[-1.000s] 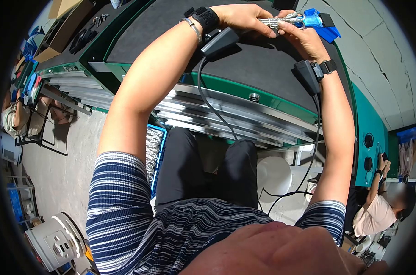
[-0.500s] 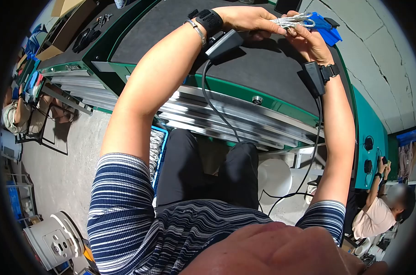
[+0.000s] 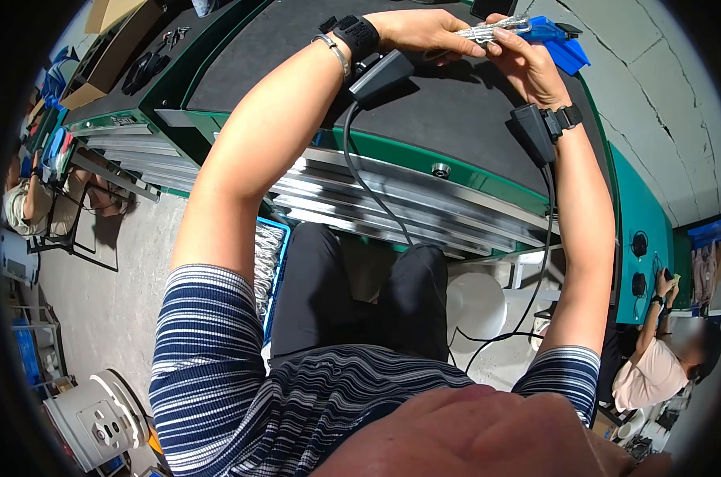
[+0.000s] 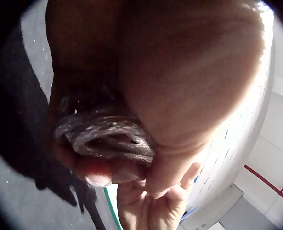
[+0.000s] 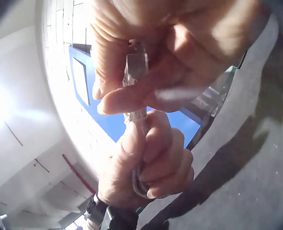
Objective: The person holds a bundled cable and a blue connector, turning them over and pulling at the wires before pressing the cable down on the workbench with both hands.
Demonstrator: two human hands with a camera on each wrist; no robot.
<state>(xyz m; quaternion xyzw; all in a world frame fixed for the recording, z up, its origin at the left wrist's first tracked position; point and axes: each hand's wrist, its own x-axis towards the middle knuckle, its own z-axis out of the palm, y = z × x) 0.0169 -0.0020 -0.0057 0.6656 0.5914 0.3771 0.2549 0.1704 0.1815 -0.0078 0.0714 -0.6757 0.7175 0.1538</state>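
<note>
A bundle of silvery cable (image 3: 481, 33) spans the two hands above the dark mat. My left hand (image 3: 424, 30) grips its left part; in the left wrist view the coiled loops (image 4: 110, 136) lie inside the curled fingers of the left hand (image 4: 180, 72). My right hand (image 3: 534, 71) pinches the bundle's right part. In the right wrist view a clear-wrapped metal plug (image 5: 136, 64) stands between the thumb and fingers of the right hand (image 5: 180, 52), directly above the left hand (image 5: 156, 153). A blue bin (image 3: 565, 54) is just beyond the right hand.
The dark mat (image 3: 297, 63) tops a green drawer cabinet. A cardboard box (image 3: 106, 60) and black items lie at the far left. A blue crate of coiled cables (image 3: 267, 262) stands by the left leg. Black leads hang from both wrists. Other people sit at both sides.
Both hands have shifted slightly left from half a second ago. The cable loops, fanned out over the right hand then, now lie closer together.
</note>
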